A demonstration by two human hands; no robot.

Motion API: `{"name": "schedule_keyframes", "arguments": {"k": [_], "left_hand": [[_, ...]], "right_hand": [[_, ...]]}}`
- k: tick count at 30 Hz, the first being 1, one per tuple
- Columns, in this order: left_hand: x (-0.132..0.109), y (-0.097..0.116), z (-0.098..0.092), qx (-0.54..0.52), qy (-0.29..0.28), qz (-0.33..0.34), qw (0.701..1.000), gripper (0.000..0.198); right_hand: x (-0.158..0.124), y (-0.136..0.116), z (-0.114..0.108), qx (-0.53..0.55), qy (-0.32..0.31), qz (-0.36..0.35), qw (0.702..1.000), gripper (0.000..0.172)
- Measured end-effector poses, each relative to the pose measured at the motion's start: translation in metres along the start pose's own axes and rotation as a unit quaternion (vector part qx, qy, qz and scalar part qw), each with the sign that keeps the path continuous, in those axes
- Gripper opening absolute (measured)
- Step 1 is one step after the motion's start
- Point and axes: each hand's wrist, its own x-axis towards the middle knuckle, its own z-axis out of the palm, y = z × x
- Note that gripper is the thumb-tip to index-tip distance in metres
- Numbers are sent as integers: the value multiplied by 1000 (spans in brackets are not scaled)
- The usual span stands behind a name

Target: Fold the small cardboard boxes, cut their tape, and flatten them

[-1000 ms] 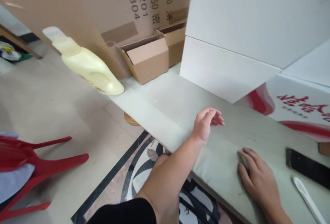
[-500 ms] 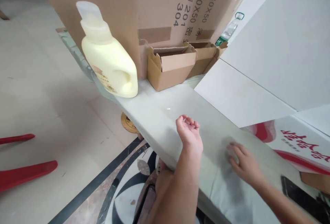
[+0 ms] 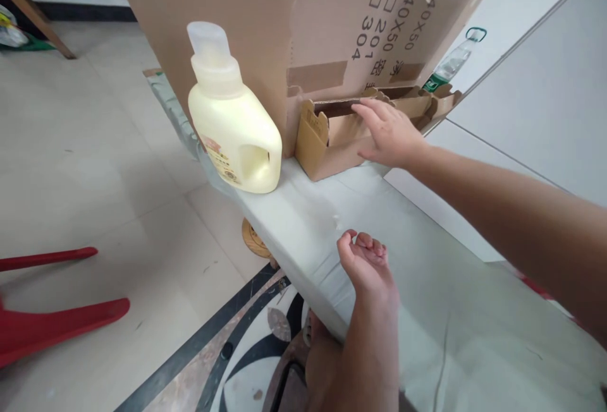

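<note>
Hands [image 3: 367, 266] apart, right [image 3: 391, 135] at open carton [image 3: 337, 158]

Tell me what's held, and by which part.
No hold shows: the left hand is empty; the right hand is open at the small carton.

The right hand [image 3: 386, 134] has left the pale cloth-covered table [image 3: 353, 203] and reached to the small open brown cardboard box [image 3: 339, 156], fingers spread at its front flap. The left hand [image 3: 366, 265], sideways a second ago, has turned palm up. A clear green-labelled plastic bottle [image 3: 453, 63] has entered view since then.
</note>
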Motion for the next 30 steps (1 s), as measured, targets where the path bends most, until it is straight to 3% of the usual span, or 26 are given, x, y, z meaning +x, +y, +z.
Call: {"name": "schedule_keyframes", "arguments": {"k": [2, 7, 13, 16, 21, 24, 27, 30], "left_hand": [[0, 5, 1, -8, 0, -1, 1000, 12], [0, 7, -1, 2, -13, 26, 1000, 14], [-7, 1, -5, 39, -52, 118, 991, 17], [-17, 3, -6, 60, -100, 219, 969, 19], [-32, -1, -6, 92, -175, 380, 904, 23], [-28, -17, -11, 145, -204, 377, 892, 23], [-22, -43, -21, 234, -255, 319, 882, 23], [-24, -66, -31, 328, -349, 268, 836, 22]], "right_hand": [[8, 8, -3, -15, -17, 2, 1000, 84], [-7, 11, -5, -66, -30, -18, 997, 37], [-65, -15, -20, -89, -64, -19, 994, 34], [-108, -20, -33, -79, -51, -31, 995, 32], [-198, -13, -58, -66, 37, -70, 995, 28], [-256, -14, -76, -55, 60, -50, 995, 19], [-312, -22, -93, -56, 63, -10, 996, 12], [-362, -35, -107, -60, 59, 28, 996, 5]]}}
